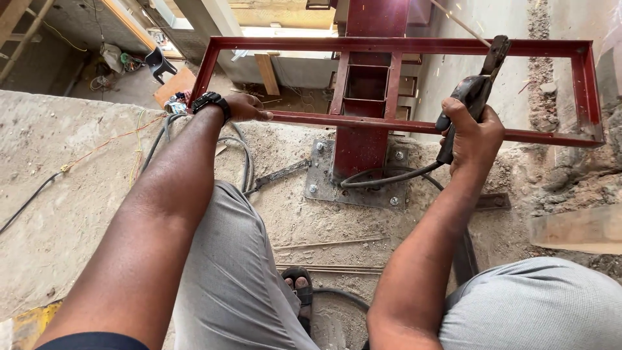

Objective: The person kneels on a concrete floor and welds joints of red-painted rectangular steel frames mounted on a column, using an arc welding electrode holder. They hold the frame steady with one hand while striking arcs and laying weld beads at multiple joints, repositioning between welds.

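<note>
A dark red rectangular steel frame (395, 45) lies level in front of me against a red steel column (363, 146). The column stands on a grey bolted base plate (321, 178). My left hand (246, 107), with a black wristwatch, grips the frame's near rail at its left end. My right hand (473, 133) is closed around the handle of a black welding electrode holder (483, 78). The holder's jaws point up over the near rail and clamp a thin rod (460, 23). A black cable (382, 175) runs from the holder down past the base plate.
I crouch on a rough concrete slab (58, 162) whose left edge drops to a lower floor with scattered items. Grey hoses (243, 155) and thin coloured wires (129, 139) trail across the slab. Loose rods (330, 245) lie near my sandalled foot (297, 285). A broken concrete wall (570, 175) rises on the right.
</note>
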